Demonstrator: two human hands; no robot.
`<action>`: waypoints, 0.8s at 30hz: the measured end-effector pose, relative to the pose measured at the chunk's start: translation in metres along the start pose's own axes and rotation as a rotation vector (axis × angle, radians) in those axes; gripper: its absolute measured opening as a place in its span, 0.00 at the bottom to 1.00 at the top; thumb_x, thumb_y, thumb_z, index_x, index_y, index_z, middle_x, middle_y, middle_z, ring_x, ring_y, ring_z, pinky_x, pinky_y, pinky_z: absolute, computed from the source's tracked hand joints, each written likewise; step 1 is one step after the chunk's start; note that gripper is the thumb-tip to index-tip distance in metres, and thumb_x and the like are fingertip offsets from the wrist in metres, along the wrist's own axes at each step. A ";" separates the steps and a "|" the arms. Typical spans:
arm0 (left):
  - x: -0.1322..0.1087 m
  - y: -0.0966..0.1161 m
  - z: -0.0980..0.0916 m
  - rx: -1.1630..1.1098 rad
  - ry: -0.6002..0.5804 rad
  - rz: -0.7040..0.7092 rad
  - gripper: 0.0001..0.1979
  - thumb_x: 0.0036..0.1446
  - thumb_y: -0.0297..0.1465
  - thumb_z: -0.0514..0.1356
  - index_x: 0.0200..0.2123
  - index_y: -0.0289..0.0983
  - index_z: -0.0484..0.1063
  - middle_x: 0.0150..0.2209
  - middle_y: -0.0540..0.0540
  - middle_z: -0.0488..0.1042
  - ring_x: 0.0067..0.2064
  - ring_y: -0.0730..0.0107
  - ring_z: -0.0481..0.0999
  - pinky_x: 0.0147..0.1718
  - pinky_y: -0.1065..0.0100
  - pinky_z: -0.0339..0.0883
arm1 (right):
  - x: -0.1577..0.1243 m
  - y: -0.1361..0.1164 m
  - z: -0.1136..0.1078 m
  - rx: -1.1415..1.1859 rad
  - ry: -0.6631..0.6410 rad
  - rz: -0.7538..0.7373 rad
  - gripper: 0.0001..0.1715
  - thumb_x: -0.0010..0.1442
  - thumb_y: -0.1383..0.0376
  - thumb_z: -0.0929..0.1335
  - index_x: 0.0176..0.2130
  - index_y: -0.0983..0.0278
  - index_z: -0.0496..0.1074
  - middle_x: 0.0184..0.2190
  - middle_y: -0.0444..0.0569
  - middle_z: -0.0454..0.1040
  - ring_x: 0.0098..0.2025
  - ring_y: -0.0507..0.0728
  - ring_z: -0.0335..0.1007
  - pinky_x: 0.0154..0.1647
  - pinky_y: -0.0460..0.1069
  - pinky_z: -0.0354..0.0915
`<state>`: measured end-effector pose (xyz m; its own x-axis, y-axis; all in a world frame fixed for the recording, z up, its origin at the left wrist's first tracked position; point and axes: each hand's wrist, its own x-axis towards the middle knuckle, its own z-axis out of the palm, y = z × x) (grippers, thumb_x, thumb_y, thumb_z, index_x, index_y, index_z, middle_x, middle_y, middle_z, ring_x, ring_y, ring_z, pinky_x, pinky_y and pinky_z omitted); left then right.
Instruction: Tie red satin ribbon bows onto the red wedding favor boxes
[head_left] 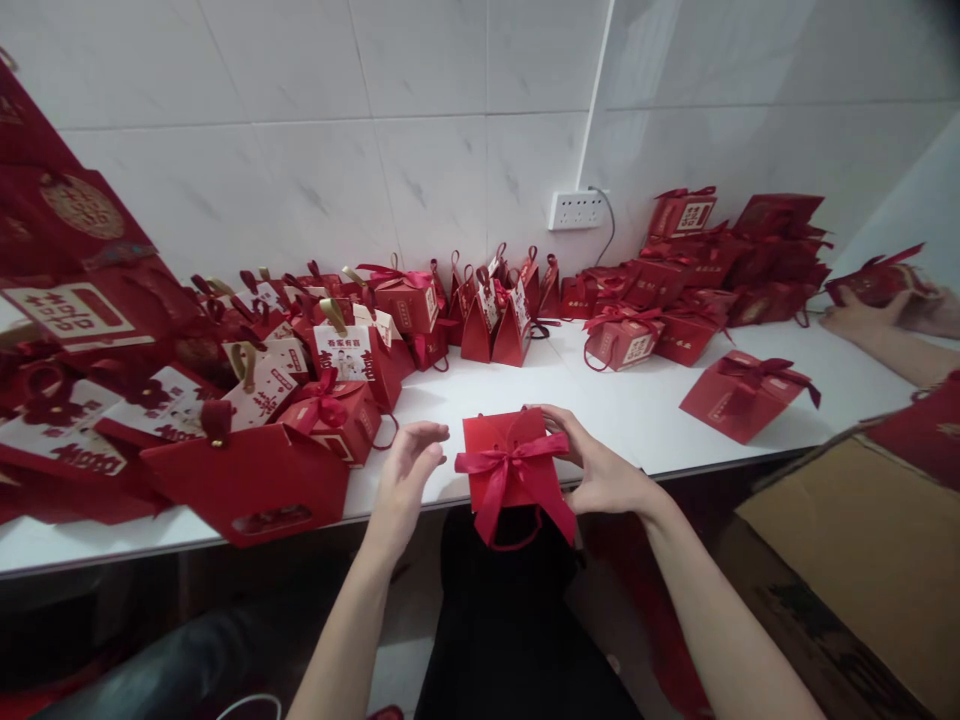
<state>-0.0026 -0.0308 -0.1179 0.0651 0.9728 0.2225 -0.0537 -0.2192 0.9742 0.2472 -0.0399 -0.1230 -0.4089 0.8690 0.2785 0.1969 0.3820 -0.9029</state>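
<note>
A red gift box [480, 437] with a dark pink ribbon bow [514, 462] tied on top sits at the table's front edge, right before me. Its cord handle hangs down in front. My right hand [600, 468] grips the box's right side, fingers at the back corner and thumb near the bow's tail. Just left of the box, my left hand [407, 480] is raised with its fingers curved and apart, holding nothing. Another ribboned red box [746, 395] stands by itself to the right on the white table [600, 425].
Many red gift boxes [341, 410] crowd the left side, some with printed white fronts. More boxes [697, 265] are stacked at the back right. A power strip [576, 210] is on the wall. Another person's hands [874, 310] hold a box at far right, above a cardboard carton [855, 550].
</note>
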 end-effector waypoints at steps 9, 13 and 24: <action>-0.012 0.044 0.044 0.270 -0.055 -0.033 0.30 0.44 0.35 0.66 0.52 0.40 0.61 0.53 0.39 0.67 0.55 0.56 0.67 0.52 0.57 0.63 | -0.014 -0.030 0.000 -0.104 0.068 -0.106 0.54 0.43 0.70 0.75 0.62 0.52 0.51 0.64 0.50 0.53 0.66 0.63 0.49 0.62 0.60 0.54; -0.014 0.042 0.043 0.275 -0.091 0.016 0.28 0.48 0.37 0.64 0.52 0.41 0.62 0.54 0.41 0.66 0.56 0.58 0.67 0.52 0.58 0.63 | -0.023 -0.035 -0.003 -0.145 0.106 -0.097 0.54 0.42 0.70 0.74 0.62 0.51 0.51 0.64 0.49 0.53 0.66 0.63 0.49 0.62 0.60 0.54; -0.020 0.037 0.063 0.093 -0.240 0.022 0.13 0.51 0.40 0.61 0.24 0.37 0.69 0.25 0.50 0.71 0.31 0.70 0.72 0.33 0.70 0.66 | -0.067 -0.046 -0.024 -0.135 0.285 0.005 0.55 0.41 0.69 0.75 0.62 0.55 0.51 0.63 0.54 0.55 0.65 0.64 0.51 0.60 0.61 0.58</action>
<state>0.0568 -0.0633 -0.0844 0.3002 0.9244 0.2351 0.0336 -0.2566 0.9659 0.2871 -0.1077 -0.0922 -0.1451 0.9168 0.3720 0.3225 0.3993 -0.8582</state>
